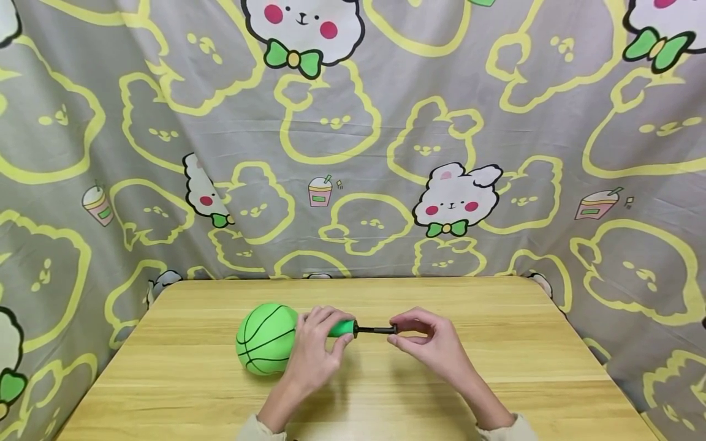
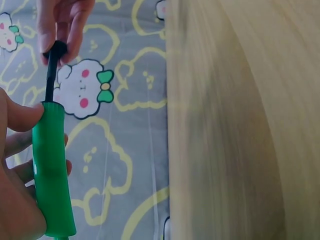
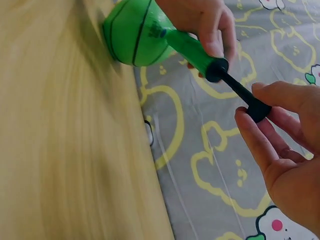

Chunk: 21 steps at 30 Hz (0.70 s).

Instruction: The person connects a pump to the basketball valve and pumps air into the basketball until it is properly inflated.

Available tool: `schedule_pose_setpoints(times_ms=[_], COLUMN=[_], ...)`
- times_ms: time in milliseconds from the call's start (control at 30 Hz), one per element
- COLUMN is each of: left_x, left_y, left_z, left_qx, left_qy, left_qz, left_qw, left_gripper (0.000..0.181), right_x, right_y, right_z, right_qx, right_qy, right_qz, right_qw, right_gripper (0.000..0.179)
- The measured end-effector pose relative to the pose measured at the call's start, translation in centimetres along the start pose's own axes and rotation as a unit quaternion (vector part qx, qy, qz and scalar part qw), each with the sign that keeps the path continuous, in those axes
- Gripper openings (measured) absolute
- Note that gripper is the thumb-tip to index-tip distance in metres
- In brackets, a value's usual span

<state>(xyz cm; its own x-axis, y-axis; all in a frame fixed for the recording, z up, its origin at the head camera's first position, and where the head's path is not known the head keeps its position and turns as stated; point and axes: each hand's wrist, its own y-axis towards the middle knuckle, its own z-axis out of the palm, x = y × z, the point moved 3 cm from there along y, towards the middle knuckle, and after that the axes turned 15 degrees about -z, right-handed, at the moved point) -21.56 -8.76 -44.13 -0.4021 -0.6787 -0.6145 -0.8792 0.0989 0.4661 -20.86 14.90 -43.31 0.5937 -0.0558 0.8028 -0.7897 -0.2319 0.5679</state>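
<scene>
**Hand pump (image 1: 343,328) spans two hands beside a green basketball (image 1: 263,342)**

The left hand's (image 1: 315,350) fingers clasp the pump's green barrel; the right hand's (image 1: 436,344) fingers pinch its black handle (image 3: 258,111), with the black rod (image 1: 376,330) exposed between them. Left of the left fingers, the pump's far end meets the black-lined ball. Dark marks (image 3: 155,30) there are too blurred to read. From the head, the left hand hides part of both ball and barrel. Below the fingers lies the wood-grain table (image 1: 529,349); beyond them hangs a cartoon-printed curtain (image 1: 380,147).
</scene>
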Motion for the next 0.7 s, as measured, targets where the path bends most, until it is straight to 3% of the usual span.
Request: schedule_pose_setpoints(times_ms=[433,700], left_x=[0.5,0.4], left_y=[0.4,0.3], left_z=[-0.6,-0.5], left_qx=[-0.02,-0.032], left_qy=[0.007,0.02], left_qz=[0.017,0.026], left_qw=[0.9996,0.999], left_gripper=[0.026,0.027], right_x=[0.5,0.5], right_y=[0.1,0.3], right_z=[-3.3,-3.6], right_qx=[-0.005,0.001], right_qy=[-0.013,-0.014], right_qz=[0.016,0.014], right_qw=[0.9998,0.9998], right_gripper=[0.028,0.026])
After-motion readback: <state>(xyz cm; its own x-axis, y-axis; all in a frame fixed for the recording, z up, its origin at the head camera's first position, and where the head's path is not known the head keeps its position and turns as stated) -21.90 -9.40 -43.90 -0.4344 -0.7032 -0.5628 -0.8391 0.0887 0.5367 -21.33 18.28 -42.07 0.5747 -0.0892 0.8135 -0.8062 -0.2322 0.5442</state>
